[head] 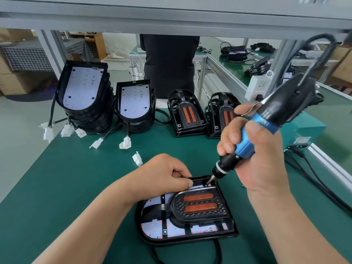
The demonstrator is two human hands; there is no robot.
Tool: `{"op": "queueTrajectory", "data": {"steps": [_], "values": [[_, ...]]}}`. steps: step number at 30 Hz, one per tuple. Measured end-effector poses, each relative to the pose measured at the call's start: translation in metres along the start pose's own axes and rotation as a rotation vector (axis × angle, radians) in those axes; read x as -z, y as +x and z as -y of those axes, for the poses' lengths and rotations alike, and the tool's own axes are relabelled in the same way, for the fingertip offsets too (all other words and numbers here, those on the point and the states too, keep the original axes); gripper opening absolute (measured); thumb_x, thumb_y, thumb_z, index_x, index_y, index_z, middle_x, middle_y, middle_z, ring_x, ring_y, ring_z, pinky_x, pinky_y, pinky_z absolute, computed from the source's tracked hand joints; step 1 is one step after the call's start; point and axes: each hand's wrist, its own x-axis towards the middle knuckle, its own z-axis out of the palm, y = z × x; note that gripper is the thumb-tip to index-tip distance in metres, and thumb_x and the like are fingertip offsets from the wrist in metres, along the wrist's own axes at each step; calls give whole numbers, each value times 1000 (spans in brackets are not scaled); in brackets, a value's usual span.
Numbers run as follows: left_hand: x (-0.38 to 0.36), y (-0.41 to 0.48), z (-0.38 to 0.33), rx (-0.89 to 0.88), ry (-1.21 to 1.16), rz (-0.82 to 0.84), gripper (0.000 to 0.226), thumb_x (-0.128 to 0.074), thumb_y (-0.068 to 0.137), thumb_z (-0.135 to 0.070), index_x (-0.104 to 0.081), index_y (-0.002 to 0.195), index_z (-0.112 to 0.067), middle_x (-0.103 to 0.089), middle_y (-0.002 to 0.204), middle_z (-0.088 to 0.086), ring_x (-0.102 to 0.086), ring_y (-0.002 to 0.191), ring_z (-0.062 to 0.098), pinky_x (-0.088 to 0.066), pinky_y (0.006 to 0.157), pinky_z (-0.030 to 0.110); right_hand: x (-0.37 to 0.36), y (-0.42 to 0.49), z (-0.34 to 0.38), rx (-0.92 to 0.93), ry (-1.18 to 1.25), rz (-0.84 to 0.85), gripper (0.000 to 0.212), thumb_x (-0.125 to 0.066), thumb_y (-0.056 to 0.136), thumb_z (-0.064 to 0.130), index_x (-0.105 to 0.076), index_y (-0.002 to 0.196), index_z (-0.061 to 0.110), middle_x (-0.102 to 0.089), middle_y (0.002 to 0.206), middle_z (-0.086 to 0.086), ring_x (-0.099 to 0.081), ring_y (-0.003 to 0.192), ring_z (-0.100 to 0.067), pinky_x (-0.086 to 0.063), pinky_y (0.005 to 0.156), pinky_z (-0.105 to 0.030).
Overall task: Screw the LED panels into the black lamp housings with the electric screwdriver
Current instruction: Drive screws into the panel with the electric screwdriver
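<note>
On the green table (66, 187) a black lamp housing (185, 208) lies flat at about 6 o'clock, straight in front of the person. Its LED panel (172, 228) sits inside, white with small red dots, and shows around a raised black insert that carries two orange bars (199, 202). The left hand (163, 174) rests on the housing's far edge, its fingers (182, 181) curled down and pressing at the rim; they grip nothing loose that I can see. The right hand (255, 149) is wrapped tight around the blue barrel of the electric screwdriver (253, 134), which slants down from 2 o'clock, and its bit (209, 181) touches the panel at the housing's far right corner, just beside the left fingertips. A black cable runs up from the tool's top.

Further back, at 11 o'clock, a tall stack of housings (85, 96) leans with a panel facing up, and a shorter stack (135, 105) stands beside it at 12; white connectors (124, 143) on black leads trail onto the table in front. At 1 o'clock two more stacks with orange bars (187, 115) sit side by side. A person in dark clothes (169, 63) stands beyond the table.
</note>
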Motion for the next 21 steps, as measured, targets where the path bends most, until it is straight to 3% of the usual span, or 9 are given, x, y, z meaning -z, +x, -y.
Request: {"op": "queueTrajectory", "data": {"steps": [3, 7, 10, 13, 15, 21], "values": [[2, -1, 3, 39, -25, 24, 11, -77, 89, -33, -80, 87, -23, -47, 64, 4, -44, 64, 15, -41, 64, 31, 10, 2, 0, 34, 123, -75, 22, -56, 92, 26, -59, 113, 18, -49, 72, 2, -47, 60, -16, -47, 62, -30], [8, 0, 3, 78, -100, -8, 15, -75, 94, -41, -81, 91, -27, -72, 78, -4, -60, 69, 7, -50, 68, 21, 20, 3, -1, 45, 251, -269, 18, -55, 98, 31, -58, 112, 20, -47, 77, 4, -45, 66, -14, -47, 68, -28], [11, 6, 7, 238, -578, -154, 19, -60, 97, -22, -77, 101, -13, -55, 73, 1, -41, 59, 10, -32, 49, 21, 26, 4, -4, 21, 316, -420, 17, -58, 101, 29, -58, 112, 18, -47, 79, 2, -46, 69, -15, -47, 71, -29], [13, 9, 10, 346, -929, -168, 30, -42, 102, 5, -68, 118, 8, -59, 81, 6, -40, 58, 11, -29, 44, 19, 28, 5, -8, 10, 333, -490, 17, -60, 101, 28, -57, 113, 17, -48, 80, 2, -48, 69, -15, -48, 72, -29], [12, 8, 10, 344, -971, -152, 30, -40, 104, 8, -65, 121, 11, -62, 81, 8, -39, 56, 9, -29, 42, 17, 28, 5, -10, 5, 344, -501, 16, -60, 101, 28, -57, 111, 17, -48, 79, 2, -48, 69, -15, -49, 72, -29], [11, 11, 14, 312, -964, -150, 15, -54, 109, -15, -60, 113, -1, -60, 76, 2, -35, 53, 5, -28, 39, 14, 24, 4, -19, -18, 351, -486, 11, -60, 102, 28, -60, 107, 18, -50, 78, 2, -49, 68, -15, -51, 70, -29]]}}
